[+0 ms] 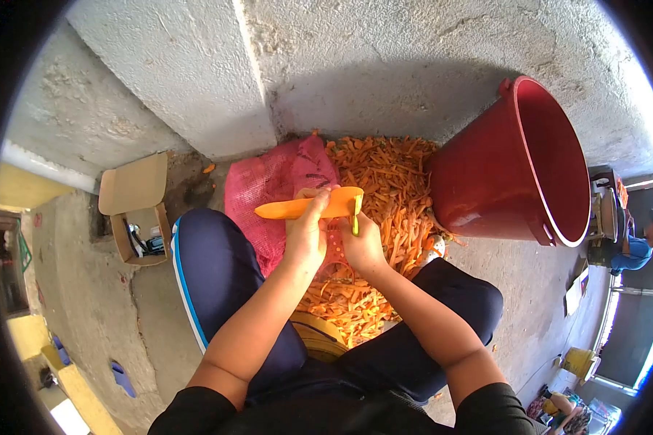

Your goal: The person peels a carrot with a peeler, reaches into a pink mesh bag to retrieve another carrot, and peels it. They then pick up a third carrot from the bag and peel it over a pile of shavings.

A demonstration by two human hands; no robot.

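Observation:
A long peeled orange carrot (276,209) lies level in my left hand (309,225), whose fingers are wrapped round its middle. My right hand (363,243) is closed on a yellow-green peeler (355,216), held against the carrot's thick right end. Below both hands, orange peelings (395,203) form a heap on the floor between my legs. A pink mesh sack (257,185) lies to the left of the heap, partly behind my left hand.
A big red bucket (479,170) leans at the right of the peelings. At the left an open cardboard box (144,254) holds small items. A rough wall (370,65) stands ahead. Other people (635,250) are far off at the right edge.

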